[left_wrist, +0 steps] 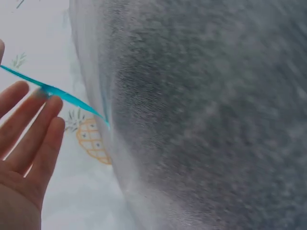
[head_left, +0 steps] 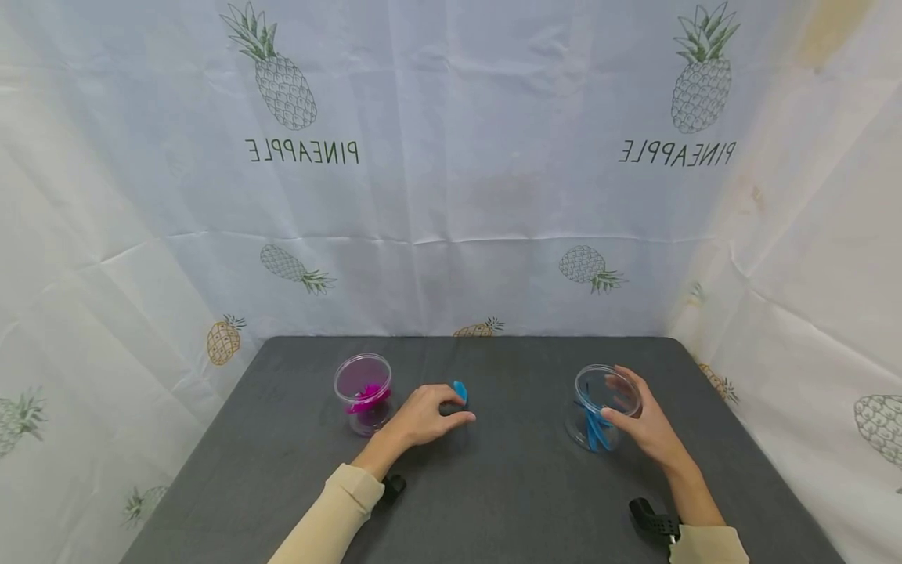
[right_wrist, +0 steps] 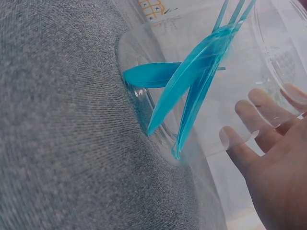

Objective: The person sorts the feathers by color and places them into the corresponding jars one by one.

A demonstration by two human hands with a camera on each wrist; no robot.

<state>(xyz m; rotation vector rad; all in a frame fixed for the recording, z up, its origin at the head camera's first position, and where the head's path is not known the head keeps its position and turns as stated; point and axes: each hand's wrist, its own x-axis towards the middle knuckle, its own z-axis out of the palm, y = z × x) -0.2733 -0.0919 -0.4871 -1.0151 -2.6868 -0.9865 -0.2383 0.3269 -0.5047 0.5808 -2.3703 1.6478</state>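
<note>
A blue feather (head_left: 460, 392) is at the fingertips of my left hand (head_left: 424, 415), over the middle of the table. In the left wrist view this feather (left_wrist: 72, 99) slants down across the fingers, which hold it; the thumb is mostly out of frame. My right hand (head_left: 644, 419) grips a clear plastic cup (head_left: 581, 384) near its rim, thumb on the near side and fingers round the far side. Several blue feathers (head_left: 596, 431) lie inside that cup. From the right wrist the feathers (right_wrist: 192, 76) show through the clear wall, leaning on one another, with the cup's base at the table.
Left of my left hand stands another clear cup (head_left: 362, 359) holding magenta feathers (head_left: 368, 398). Both cups are on the dark grey table (head_left: 493, 501). A white curtain (head_left: 451, 172) with pineapple prints surrounds the back and sides. Black wrist mounts (head_left: 651, 518) sit under both forearms.
</note>
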